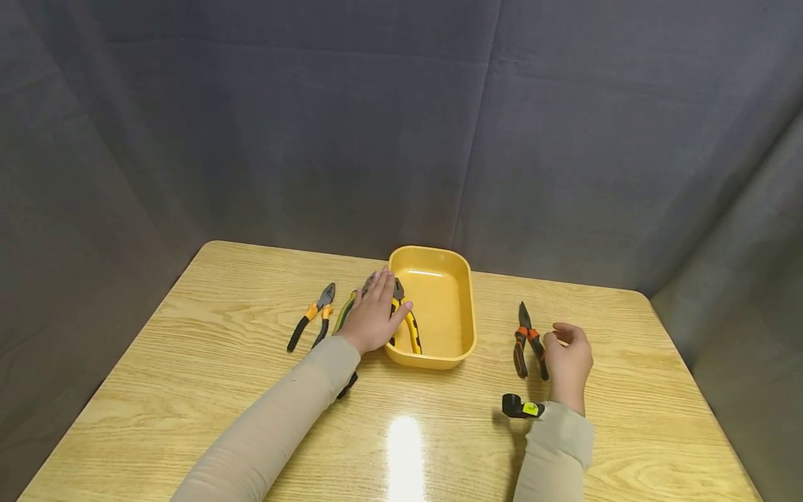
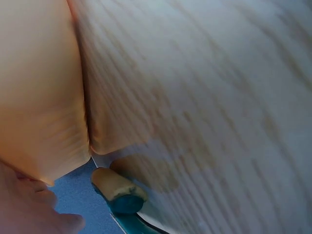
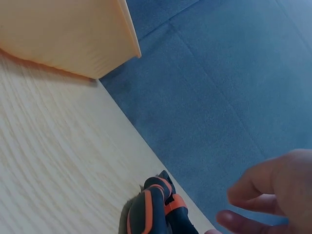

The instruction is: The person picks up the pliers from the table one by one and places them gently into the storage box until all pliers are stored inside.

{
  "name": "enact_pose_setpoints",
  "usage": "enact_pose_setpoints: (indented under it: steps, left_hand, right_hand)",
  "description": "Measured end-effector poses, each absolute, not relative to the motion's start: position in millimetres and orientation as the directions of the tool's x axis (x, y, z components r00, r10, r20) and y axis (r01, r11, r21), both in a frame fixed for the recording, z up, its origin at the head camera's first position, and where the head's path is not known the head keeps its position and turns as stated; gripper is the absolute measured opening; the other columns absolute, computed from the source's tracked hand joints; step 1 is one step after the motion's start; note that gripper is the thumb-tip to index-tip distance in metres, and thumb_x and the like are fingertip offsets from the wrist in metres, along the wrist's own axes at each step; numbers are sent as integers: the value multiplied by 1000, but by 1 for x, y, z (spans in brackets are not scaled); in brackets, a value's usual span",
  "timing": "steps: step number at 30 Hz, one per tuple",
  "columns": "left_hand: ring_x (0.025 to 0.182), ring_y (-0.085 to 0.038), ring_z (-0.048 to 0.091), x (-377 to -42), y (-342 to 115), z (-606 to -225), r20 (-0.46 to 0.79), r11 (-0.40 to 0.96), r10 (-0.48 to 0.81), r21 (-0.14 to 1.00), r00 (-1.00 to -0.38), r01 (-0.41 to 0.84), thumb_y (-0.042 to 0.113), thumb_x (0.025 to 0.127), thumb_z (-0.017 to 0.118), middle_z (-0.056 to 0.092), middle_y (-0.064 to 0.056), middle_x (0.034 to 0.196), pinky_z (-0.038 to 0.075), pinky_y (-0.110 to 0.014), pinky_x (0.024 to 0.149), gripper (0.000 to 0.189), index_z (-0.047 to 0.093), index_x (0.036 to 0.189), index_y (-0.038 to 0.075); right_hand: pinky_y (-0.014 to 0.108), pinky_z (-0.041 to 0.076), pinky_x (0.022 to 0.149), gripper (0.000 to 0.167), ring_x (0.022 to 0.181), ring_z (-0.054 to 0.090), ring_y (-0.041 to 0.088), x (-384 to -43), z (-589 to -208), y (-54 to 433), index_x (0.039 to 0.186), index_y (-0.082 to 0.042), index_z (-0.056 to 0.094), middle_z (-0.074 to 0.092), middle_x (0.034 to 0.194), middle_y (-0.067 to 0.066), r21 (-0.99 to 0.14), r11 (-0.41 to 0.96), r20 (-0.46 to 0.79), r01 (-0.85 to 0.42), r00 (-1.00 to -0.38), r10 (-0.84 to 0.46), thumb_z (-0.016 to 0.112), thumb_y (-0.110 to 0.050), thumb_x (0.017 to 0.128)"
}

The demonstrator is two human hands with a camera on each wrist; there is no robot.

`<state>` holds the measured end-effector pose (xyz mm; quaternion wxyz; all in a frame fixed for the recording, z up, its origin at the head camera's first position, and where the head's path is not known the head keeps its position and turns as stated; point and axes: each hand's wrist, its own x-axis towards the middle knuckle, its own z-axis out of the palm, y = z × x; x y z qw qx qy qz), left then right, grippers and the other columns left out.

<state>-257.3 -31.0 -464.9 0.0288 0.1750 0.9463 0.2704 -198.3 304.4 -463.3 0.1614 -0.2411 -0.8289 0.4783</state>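
My left hand [image 1: 371, 317] reaches over the left rim of a yellow tray [image 1: 442, 362], its fingers straight and thumb spread. Under and beside the thumb, yellow-and-black pliers [image 1: 414, 333] lie in the tray. Green-handled pliers [image 1: 343, 315], partly hidden by that hand, are just left of the tray; whether the hand touches either pair I cannot tell. To the right, my right hand [image 1: 569, 359] hovers beside orange-and-black pliers [image 1: 523, 335], fingers loosely bent and holding nothing. In the right wrist view, these pliers' handles [image 3: 148, 212] appear apart from the fingers.
Black pliers with orange collars [image 1: 307, 322] lie on the table at the left. The wooden table [image 1: 439, 432] ends at a grey curtain [image 1: 314, 139] behind and at both sides. A black wrist camera [image 1: 513, 406] sits on the right wrist.
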Motion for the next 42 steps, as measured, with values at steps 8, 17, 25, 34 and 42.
enact_pose_setpoints:
  steps: [8, 17, 25, 34, 42]
  left_hand:
    - [156, -29, -2, -258, -31, -464, 30, 796, 343, 522, -939, 307, 57, 108, 29, -1, -12, 170, 5, -57, 123, 80, 7, 163, 3]
    - [156, -29, -2, -257, -30, -464, 25, 787, 348, 535, -937, 307, 57, 108, 29, -3, -11, 170, 4, -56, 123, 80, 6, 163, 4]
    - [156, -28, -3, -258, -31, -465, 38, 783, 347, 538, -937, 312, 56, 108, 30, -3, -11, 170, 5, -57, 123, 79, 6, 163, 4]
    - [156, -30, -2, -257, -31, -462, 35, 789, 352, 527, -935, 317, 56, 108, 29, -2, -13, 170, 7, -57, 123, 80, 6, 162, 3]
    - [156, -29, -2, -259, -30, -465, 38, 785, 348, 535, -937, 313, 58, 107, 29, -3, -11, 170, 6, -57, 123, 81, 6, 163, 4]
  right_hand:
    - [26, 45, 70, 37, 104, 59, 40, -199, -466, 304, 134, 6, 56, 57, 127, 29, -843, 454, -22, 291, -860, 509, 51, -11, 101]
    - [46, 45, 86, 41, 112, 54, 44, -198, -470, 303, 133, 9, 55, 55, 126, 31, -813, 490, -69, 314, -888, 455, 50, -15, 101]
    - [47, 47, 85, 41, 110, 56, 44, -196, -470, 303, 129, 12, 56, 58, 125, 33, -782, 533, -88, 324, -903, 420, 52, -18, 102]
    - [35, 46, 74, 36, 104, 58, 41, -195, -471, 304, 124, 13, 61, 61, 121, 33, -769, 539, -103, 344, -898, 427, 56, -13, 99]
    - [34, 46, 71, 30, 95, 57, 38, -197, -473, 304, 114, 15, 64, 64, 108, 28, -757, 549, -83, 353, -886, 456, 62, -4, 90]
